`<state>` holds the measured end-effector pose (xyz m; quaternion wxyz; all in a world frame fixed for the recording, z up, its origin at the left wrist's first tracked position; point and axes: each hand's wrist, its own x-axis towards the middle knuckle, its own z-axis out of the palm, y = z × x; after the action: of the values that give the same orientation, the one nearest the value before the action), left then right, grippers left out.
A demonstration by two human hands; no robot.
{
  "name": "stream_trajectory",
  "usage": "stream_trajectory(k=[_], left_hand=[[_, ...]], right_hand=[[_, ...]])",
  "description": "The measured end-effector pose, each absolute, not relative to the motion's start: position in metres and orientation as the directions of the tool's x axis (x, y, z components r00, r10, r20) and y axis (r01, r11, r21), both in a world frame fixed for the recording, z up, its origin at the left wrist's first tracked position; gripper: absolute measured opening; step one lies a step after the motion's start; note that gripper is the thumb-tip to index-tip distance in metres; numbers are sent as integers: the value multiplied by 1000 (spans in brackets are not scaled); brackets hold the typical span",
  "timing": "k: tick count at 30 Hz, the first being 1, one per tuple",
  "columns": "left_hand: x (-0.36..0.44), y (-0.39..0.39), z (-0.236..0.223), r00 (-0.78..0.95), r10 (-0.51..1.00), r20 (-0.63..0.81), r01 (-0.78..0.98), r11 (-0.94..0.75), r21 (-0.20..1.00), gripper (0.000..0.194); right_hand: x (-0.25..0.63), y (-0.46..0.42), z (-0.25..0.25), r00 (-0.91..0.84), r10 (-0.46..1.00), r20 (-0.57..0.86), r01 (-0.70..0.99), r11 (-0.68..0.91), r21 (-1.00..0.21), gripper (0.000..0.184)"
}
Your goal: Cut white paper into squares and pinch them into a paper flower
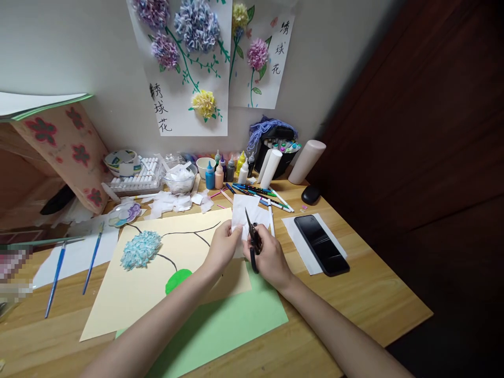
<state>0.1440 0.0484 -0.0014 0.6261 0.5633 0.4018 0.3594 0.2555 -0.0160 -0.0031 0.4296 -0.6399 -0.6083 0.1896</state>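
Note:
Between finger and thumb, my left hand (226,241) pinches a piece of white tissue paper (240,208). My right hand (272,256) grips black-handled scissors (252,236), their blades pointing up and away in front of the paper. Whether the blades touch the paper I cannot tell. Below both hands lies a cream sheet (110,299) with dark drawn stems, a raised pale-blue flower (140,250) and a green painted patch (177,281), which my left forearm partly hides. A light green sheet (220,325) is under it.
Torn white paper pieces (169,202), paint bottles (219,177) and scattered pens (260,192) lie beyond the sheet. A phone (321,244) and black mouse (311,195) are on the right. Two blue brushes (93,262) lie left. Flower pictures (192,68) hang on the wall.

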Motion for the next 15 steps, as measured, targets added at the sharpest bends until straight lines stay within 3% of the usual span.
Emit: stream_trajectory(k=[4,8,12,15], left_hand=[[145,47,0,438,893,-102,-47,137,989,23],[143,52,2,396,898,-190,-138,263,955,31],[138,58,6,358,899,-252,-255,353,900,39],[136,60,7,346,911,-226,-213,311,926,42]], right_hand=[[256,-16,0,177,949,260,547,125,-828,18],[263,-12,-4,287,925,251,293,164,-942,28],[268,-4,-9,321,944,78,78,56,-995,37],[271,0,-7,365,931,21,16,17,-1000,40]])
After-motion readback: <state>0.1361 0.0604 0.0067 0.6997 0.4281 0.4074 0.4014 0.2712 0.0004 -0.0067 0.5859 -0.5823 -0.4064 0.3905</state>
